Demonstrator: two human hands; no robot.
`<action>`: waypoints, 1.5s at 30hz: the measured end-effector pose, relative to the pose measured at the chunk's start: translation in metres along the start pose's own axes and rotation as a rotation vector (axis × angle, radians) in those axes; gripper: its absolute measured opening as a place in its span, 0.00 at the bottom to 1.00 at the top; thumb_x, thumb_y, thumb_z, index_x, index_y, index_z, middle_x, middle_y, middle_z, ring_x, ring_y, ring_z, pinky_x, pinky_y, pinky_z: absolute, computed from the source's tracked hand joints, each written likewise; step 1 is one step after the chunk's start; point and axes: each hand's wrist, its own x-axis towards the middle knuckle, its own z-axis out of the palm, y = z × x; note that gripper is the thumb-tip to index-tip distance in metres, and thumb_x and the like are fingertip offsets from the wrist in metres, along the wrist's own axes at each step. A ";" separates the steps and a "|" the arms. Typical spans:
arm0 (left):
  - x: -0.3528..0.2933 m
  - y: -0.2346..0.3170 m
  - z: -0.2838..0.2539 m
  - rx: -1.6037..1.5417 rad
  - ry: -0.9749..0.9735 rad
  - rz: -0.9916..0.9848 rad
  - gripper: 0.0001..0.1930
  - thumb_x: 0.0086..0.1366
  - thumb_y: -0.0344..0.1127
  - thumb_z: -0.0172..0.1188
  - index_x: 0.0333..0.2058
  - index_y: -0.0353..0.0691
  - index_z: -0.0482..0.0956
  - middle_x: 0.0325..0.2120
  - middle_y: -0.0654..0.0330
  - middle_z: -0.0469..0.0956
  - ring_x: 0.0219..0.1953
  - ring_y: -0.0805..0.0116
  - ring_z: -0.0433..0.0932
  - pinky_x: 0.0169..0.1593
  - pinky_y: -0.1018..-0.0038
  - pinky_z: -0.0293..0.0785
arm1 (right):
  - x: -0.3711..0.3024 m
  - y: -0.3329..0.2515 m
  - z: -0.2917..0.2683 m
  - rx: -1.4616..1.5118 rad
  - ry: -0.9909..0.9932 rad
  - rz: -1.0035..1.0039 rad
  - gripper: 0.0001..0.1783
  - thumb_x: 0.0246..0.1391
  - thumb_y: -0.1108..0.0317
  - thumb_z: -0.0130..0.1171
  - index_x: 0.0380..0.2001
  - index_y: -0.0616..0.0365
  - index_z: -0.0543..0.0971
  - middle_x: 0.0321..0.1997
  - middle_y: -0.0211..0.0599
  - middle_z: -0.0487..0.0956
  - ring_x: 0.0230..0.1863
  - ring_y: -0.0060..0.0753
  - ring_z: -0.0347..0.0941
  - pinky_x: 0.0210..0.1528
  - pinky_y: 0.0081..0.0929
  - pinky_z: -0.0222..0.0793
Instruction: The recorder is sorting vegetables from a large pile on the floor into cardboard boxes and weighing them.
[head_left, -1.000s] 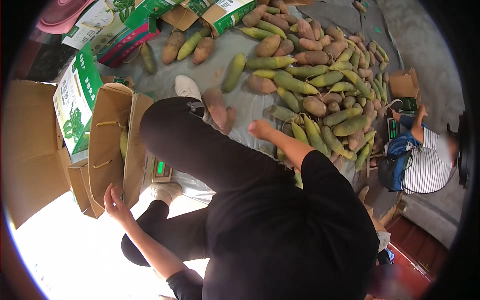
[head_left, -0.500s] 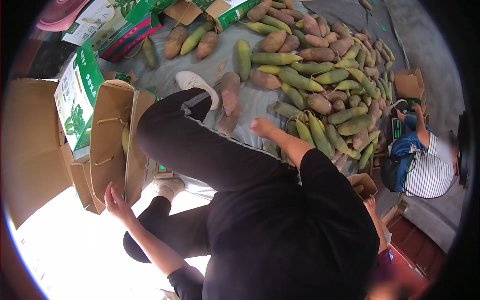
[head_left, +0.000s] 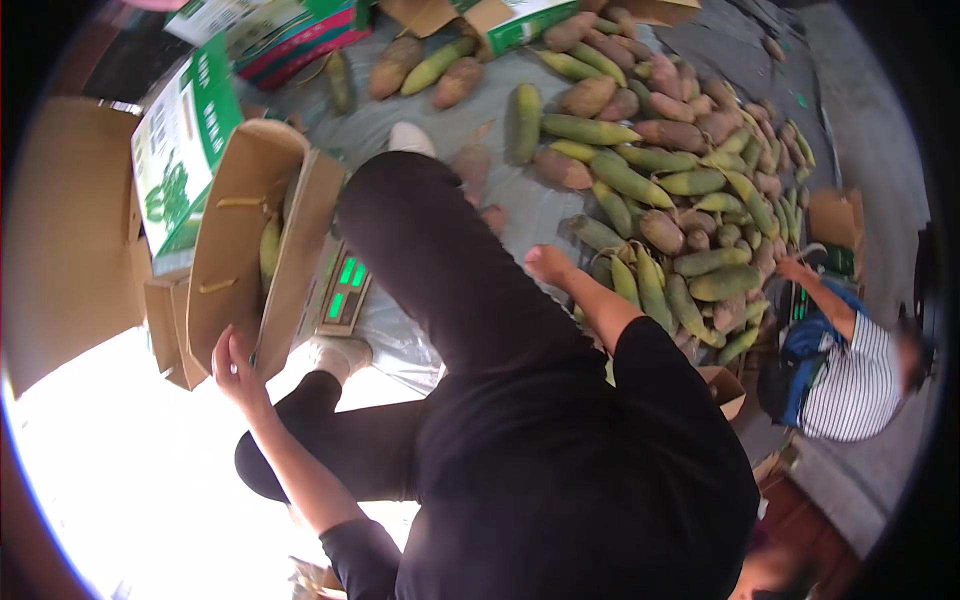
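Observation:
My left hand [head_left: 237, 374], fingers apart, is at the near lower edge of an open cardboard box [head_left: 232, 215]. I cannot tell whether the fingertips touch the cardboard. Inside the box, a green radish [head_left: 270, 246] shows beside the yellowish cord handles. My right hand [head_left: 549, 265] is curled closed over the grey sheet, near the left side of a large heap, with nothing visible in it. Long green radishes [head_left: 625, 180] and reddish-brown roots [head_left: 662, 232] make up that heap. Under the box's right side, a scale [head_left: 345, 290] shows lit green displays.
White-and-green cartons [head_left: 185, 155] stand at the far left. Loose roots [head_left: 397, 66] lie on the sheet near the far boxes. My bent leg [head_left: 420, 240] crosses between box and heap. A person in a striped shirt [head_left: 850, 385] reaches toward the heap's right side.
The view has shifted, and my bent knee now covers more of my white shoe and the nearby roots. More of the scale shows. The other person's arm now stretches toward the heap.

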 end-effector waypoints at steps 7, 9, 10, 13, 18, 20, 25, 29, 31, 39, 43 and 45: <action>-0.001 0.038 0.014 0.100 -0.090 0.044 0.09 0.60 0.30 0.55 0.39 0.35 0.78 0.34 0.56 0.77 0.37 0.67 0.76 0.42 0.75 0.70 | -0.002 0.069 0.029 0.586 0.185 0.180 0.15 0.52 0.61 0.46 0.28 0.60 0.77 0.31 0.49 0.78 0.38 0.52 0.73 0.39 0.40 0.68; -0.002 0.044 0.021 0.092 -0.168 0.056 0.10 0.59 0.31 0.56 0.38 0.35 0.78 0.35 0.55 0.77 0.38 0.63 0.76 0.44 0.72 0.70 | 0.006 0.094 0.035 0.492 0.172 0.228 0.17 0.54 0.60 0.44 0.31 0.61 0.77 0.34 0.51 0.78 0.39 0.51 0.73 0.40 0.39 0.68; -0.003 0.052 0.016 0.187 -0.193 0.089 0.09 0.58 0.31 0.56 0.37 0.36 0.78 0.36 0.54 0.77 0.39 0.60 0.76 0.44 0.71 0.70 | 0.010 0.081 0.038 0.416 0.151 0.275 0.19 0.55 0.59 0.43 0.34 0.62 0.77 0.37 0.52 0.78 0.41 0.50 0.74 0.40 0.38 0.67; -0.014 0.051 -0.016 0.288 -0.198 0.078 0.09 0.57 0.31 0.56 0.37 0.36 0.78 0.35 0.54 0.77 0.39 0.57 0.75 0.45 0.69 0.70 | 0.009 0.003 0.025 0.696 0.088 0.325 0.23 0.59 0.57 0.38 0.40 0.66 0.75 0.40 0.56 0.76 0.44 0.49 0.71 0.43 0.38 0.65; -0.001 0.057 0.010 0.136 -0.167 0.120 0.09 0.59 0.30 0.55 0.38 0.36 0.78 0.35 0.54 0.77 0.39 0.59 0.76 0.44 0.70 0.70 | 0.005 0.081 0.026 0.747 0.208 0.274 0.19 0.57 0.58 0.42 0.38 0.63 0.75 0.39 0.56 0.75 0.43 0.51 0.71 0.42 0.39 0.65; -0.003 0.054 0.006 0.178 -0.173 0.129 0.10 0.60 0.30 0.54 0.39 0.35 0.78 0.36 0.54 0.77 0.39 0.60 0.76 0.44 0.71 0.70 | 0.005 0.069 0.033 0.438 0.230 0.089 0.14 0.51 0.61 0.46 0.30 0.59 0.76 0.36 0.53 0.76 0.40 0.53 0.71 0.39 0.41 0.66; -0.002 0.048 0.007 0.227 -0.114 0.122 0.09 0.62 0.30 0.52 0.39 0.37 0.78 0.35 0.57 0.78 0.38 0.63 0.76 0.42 0.72 0.71 | 0.025 0.035 0.004 -0.152 0.018 -0.148 0.09 0.46 0.64 0.51 0.26 0.58 0.76 0.30 0.46 0.77 0.36 0.51 0.72 0.37 0.41 0.68; -0.010 0.030 -0.015 0.310 -0.037 0.113 0.10 0.63 0.31 0.51 0.40 0.38 0.79 0.35 0.59 0.78 0.38 0.65 0.76 0.41 0.73 0.71 | 0.030 -0.035 -0.003 0.274 -0.029 0.178 0.11 0.46 0.63 0.56 0.30 0.59 0.77 0.33 0.44 0.78 0.39 0.48 0.73 0.38 0.37 0.69; -0.007 0.027 -0.009 0.319 -0.041 0.134 0.10 0.64 0.32 0.51 0.40 0.38 0.78 0.35 0.59 0.78 0.38 0.65 0.76 0.41 0.73 0.71 | 0.033 -0.032 -0.005 0.154 0.033 0.125 0.13 0.46 0.62 0.56 0.32 0.59 0.76 0.34 0.44 0.78 0.39 0.46 0.74 0.39 0.37 0.68; -0.002 0.027 -0.001 0.327 0.001 0.099 0.11 0.65 0.33 0.50 0.40 0.38 0.78 0.35 0.58 0.78 0.39 0.65 0.76 0.43 0.72 0.71 | 0.049 -0.059 -0.013 -0.221 0.318 0.011 0.17 0.45 0.68 0.53 0.43 0.52 0.72 0.43 0.39 0.72 0.47 0.45 0.68 0.44 0.37 0.67; 0.001 0.027 0.002 0.325 -0.001 0.117 0.10 0.64 0.32 0.50 0.40 0.37 0.78 0.35 0.58 0.78 0.39 0.65 0.76 0.43 0.73 0.71 | 0.048 -0.093 -0.030 -0.549 0.182 -0.215 0.21 0.44 0.69 0.53 0.46 0.47 0.70 0.46 0.33 0.70 0.50 0.38 0.65 0.46 0.37 0.64; 0.003 0.025 0.002 0.325 -0.001 0.129 0.10 0.64 0.32 0.50 0.40 0.37 0.78 0.35 0.58 0.78 0.39 0.66 0.76 0.43 0.72 0.71 | 0.054 -0.096 -0.019 -0.705 0.262 -0.495 0.16 0.46 0.67 0.51 0.41 0.47 0.72 0.44 0.29 0.71 0.50 0.32 0.63 0.48 0.40 0.61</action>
